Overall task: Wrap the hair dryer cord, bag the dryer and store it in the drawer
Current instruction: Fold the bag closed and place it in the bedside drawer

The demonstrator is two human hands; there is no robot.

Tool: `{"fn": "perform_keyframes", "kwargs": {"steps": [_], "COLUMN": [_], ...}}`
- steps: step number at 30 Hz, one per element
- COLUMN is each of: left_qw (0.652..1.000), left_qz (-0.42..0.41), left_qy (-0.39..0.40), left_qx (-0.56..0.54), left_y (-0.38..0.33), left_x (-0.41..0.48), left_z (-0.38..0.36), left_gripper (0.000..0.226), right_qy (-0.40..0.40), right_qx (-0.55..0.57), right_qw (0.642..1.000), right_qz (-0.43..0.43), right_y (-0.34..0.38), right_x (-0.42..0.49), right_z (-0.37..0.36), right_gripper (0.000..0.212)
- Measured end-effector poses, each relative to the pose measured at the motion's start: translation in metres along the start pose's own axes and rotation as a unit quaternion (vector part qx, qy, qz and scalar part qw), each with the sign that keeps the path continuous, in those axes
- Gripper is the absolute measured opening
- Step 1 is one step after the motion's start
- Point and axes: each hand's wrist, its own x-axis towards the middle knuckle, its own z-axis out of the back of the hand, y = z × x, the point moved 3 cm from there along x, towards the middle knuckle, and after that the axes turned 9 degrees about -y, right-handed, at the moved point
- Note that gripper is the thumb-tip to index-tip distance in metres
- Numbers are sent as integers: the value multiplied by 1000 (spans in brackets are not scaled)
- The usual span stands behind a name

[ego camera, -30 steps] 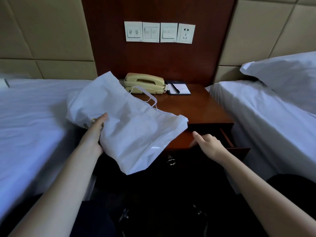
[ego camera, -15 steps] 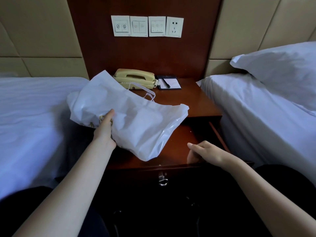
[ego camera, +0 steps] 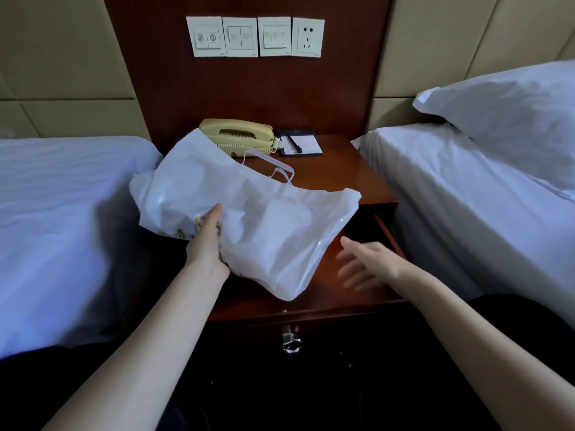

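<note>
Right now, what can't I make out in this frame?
Head view:
- Hair dryer: unseen; the opaque white bag would hide it, and its cord.
- Left hand grip: fingers hidden under the bag.
- Right hand: motion-blurred, fingers spread.
- Drawer: left part covered by the bag, back corner in shadow.

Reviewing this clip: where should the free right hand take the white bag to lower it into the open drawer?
Probably its right edge, approached from the right with fingers underneath and thumb on top. The white bag is held only at its left end by the left hand, so the right end droops unsupported over the drawer, nearest the open right hand.
</note>
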Motion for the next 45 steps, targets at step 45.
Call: {"fn": "perform_keyframes", "kwargs": {"steps": [45], "left_qw": [967], "left_qz": [-177], "left_qy": [67], "left_qx": [169], "left_y": [-53], "left_x": [11], "left_z": [20], "left_gripper": [24], "right_qy": [-229], "right_qx": [333], "right_qw": [914], "right_qz": [11], "right_y": [34], "right_x": [47], "right_z": [24], "right_gripper": [18]}}
